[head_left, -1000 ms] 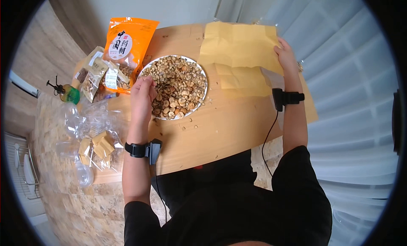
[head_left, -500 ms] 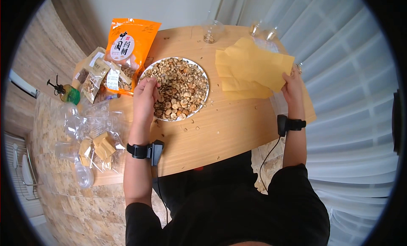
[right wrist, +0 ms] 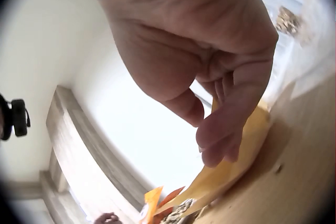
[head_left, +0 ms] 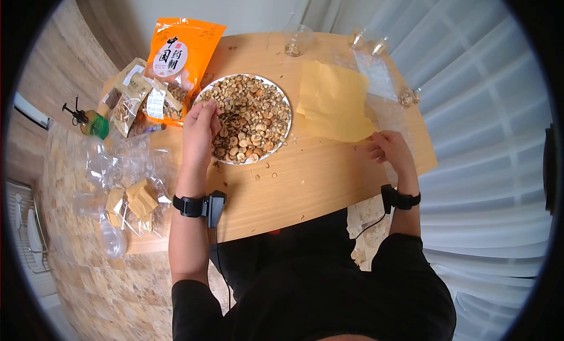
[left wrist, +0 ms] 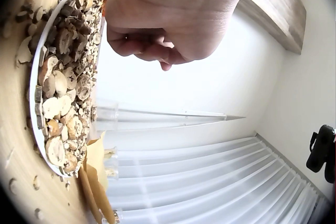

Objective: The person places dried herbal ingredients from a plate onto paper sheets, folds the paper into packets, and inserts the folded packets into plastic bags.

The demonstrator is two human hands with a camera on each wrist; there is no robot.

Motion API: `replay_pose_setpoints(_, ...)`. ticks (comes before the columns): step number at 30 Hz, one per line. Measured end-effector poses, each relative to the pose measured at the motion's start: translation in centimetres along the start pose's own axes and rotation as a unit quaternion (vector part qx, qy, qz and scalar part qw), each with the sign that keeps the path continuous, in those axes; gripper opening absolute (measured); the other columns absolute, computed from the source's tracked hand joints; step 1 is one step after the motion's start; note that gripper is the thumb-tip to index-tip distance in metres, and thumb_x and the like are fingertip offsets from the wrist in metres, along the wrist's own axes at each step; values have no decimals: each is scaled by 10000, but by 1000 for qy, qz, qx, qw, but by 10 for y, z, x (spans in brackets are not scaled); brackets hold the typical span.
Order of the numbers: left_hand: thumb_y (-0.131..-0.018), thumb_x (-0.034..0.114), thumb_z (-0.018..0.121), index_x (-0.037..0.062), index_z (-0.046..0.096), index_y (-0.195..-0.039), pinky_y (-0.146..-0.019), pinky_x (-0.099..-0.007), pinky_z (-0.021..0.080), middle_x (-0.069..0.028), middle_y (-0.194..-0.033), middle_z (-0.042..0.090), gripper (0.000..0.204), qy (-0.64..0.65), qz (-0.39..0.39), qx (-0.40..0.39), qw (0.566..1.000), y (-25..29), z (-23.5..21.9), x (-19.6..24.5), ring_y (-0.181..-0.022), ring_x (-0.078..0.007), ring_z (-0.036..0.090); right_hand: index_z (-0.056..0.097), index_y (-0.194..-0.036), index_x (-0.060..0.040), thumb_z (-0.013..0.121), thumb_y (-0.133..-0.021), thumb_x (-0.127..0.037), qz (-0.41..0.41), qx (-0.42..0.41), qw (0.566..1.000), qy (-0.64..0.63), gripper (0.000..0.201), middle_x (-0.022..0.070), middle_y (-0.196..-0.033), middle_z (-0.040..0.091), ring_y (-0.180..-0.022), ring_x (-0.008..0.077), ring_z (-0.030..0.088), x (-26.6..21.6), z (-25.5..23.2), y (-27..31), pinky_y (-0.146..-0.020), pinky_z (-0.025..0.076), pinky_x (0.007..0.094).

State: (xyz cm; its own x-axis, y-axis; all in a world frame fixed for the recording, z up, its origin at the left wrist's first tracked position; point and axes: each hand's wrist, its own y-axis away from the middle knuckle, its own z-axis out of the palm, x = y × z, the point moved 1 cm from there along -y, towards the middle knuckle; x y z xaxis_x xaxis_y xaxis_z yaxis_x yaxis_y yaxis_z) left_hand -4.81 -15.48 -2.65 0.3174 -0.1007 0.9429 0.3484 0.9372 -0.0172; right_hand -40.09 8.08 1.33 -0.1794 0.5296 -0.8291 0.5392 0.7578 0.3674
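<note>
A white plate [head_left: 290, 114] heaped with dried, sliced herbs [head_left: 252, 123] lies on the wooden table. My left hand [head_left: 198, 132] hovers at its left side with the fingers curled in; in the left wrist view nothing shows in that fist [left wrist: 173, 14]. To the right of the plate a creased yellow paper [head_left: 333, 100] lies on the table. My right hand [head_left: 395, 154] is at the paper's lower right corner. Seen from the right wrist, the thumb and bent fingers of that hand [right wrist: 210, 61] stand apart, with the yellow paper [right wrist: 226, 176] behind them.
Left of the plate stand an orange bag [head_left: 197, 59] and a brown packet [head_left: 134, 88]. A green spray bottle [head_left: 94, 124], clear plastic cups [head_left: 100, 167] and bagged tan pieces [head_left: 141, 200] are further left. Clear containers with dried bits [head_left: 409, 98] line the far right side.
The right hand has moved from the paper's far right edge toward me, first pinching the paper, then letting go. The paper has shifted, uncovering cups behind it. The left hand has barely moved.
</note>
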Motion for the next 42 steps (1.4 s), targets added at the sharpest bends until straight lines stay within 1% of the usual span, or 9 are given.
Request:
replay_pose_setpoints(3, -946, 178, 503, 59, 541, -759, -452, -212, 227, 57, -540, 378, 225, -1, 13, 1, 1000, -2, -1, -3, -470, -34, 300, 614, -925, 7, 563, -933, -247, -25, 67, 991, 115, 259, 65, -704, 656, -642, 107, 636, -9, -14, -3, -539, 490, 232)
replay_pose_setpoints(5, -946, 179, 503, 60, 542, -759, -453, -211, 227, 56, -542, 380, 226, -2, 18, -2, 1000, -3, -1, -5, -473, -34, 302, 610, -1016, 29, 605, -897, -259, -192, 193, 938, 213, 312, 142, -853, 674, -764, 202, 660, -15, -19, -8, -657, 518, 288)
replay_pose_setpoints(8, -946, 183, 500, 59, 546, -761, -459, -209, 231, 53, -546, 388, 227, -10, 21, -4, 1000, -4, -2, -7, -481, -37, 310, 566, -1157, 12, 647, -864, -279, -355, 164, 880, 269, 420, 196, -1093, 622, -1028, 304, 601, -23, 22, -24, -881, 475, 366)
replay_pose_setpoints(10, -944, 185, 498, 60, 552, -768, -465, -209, 237, 50, -553, 399, 223, -4, 22, -5, 1000, -4, -2, -8, -489, -39, 324, 469, -1301, -8, 654, -848, -350, -364, 39, 867, 338, 597, 219, -1304, 491, -1216, 353, 465, -38, 39, -39, -1022, 368, 413)
replay_pose_setpoints(18, -947, 196, 516, 70, 556, -776, -485, -216, 249, 53, -573, 396, 217, -35, 1, -1, 999, 1, 3, -4, -509, -46, 316, 172, -1485, -73, 738, -612, -627, -165, -125, 828, 521, 1178, 312, -1428, 300, -1297, 439, 368, -75, 72, -146, -1041, 358, 439)
replay_pose_setpoints(24, -940, 187, 524, 57, 572, -772, -447, -206, 248, 43, -555, 439, 219, -39, 9, 22, 999, -1, 1, -4, -480, -41, 363, 121, -1503, -130, 806, -578, -540, -156, -202, 784, 566, 1222, 350, -1495, 46, -1368, 458, 235, -71, 70, -171, -1100, 263, 446)
replay_pose_setpoints(34, -902, 194, 527, 54, 619, -880, -534, -208, 393, 18, -716, 565, 169, -132, -31, -13, 991, 10, 18, 3, -606, -59, 488, 240, -1443, 13, 860, -499, -468, -299, -225, 765, 524, 1228, 277, -1462, 287, -1397, 412, 187, -50, 58, -211, -1148, 183, 420)
replay_pose_setpoints(38, -923, 166, 530, 27, 607, -894, -597, -216, 435, 15, -732, 574, 162, -156, 28, -121, 980, 45, 24, 17, -670, -54, 526, 321, -1421, -21, 836, -589, -419, -270, -221, 769, 535, 1056, 253, -1484, 263, -1398, 398, 200, -88, 53, -169, -1141, 205, 416)
replay_pose_setpoints(42, -875, 103, 606, 18, 606, -912, -685, -264, 460, -18, -791, 607, 93, -260, 36, -111, 959, 106, 5, 45, -750, -115, 575, 395, -1388, -60, 767, -711, -244, -360, -135, 830, 404, 794, 210, -1449, 356, -1359, 333, 321, -141, 68, -81, -1106, 276, 390)
